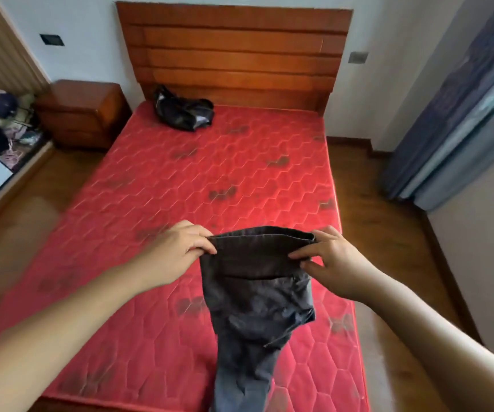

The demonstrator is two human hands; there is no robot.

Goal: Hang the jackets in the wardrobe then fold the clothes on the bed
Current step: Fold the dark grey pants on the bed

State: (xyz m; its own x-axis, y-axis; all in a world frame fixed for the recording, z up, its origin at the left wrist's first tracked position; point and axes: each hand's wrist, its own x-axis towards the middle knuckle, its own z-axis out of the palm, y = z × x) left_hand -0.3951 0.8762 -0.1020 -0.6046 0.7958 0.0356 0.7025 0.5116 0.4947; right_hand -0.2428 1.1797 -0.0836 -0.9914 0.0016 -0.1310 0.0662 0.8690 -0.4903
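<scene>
the left hand and the right hand reach forward with both arms out, each pinching one end of the waistband of dark grey jeans, thumbs toward the camera. the jeans hang down over the near end of the red quilted mattress. a crumpled black jacket lies by the wooden headboard. a wooden nightstand stands left of the bed, a blue curtain hangs on the right.
</scene>
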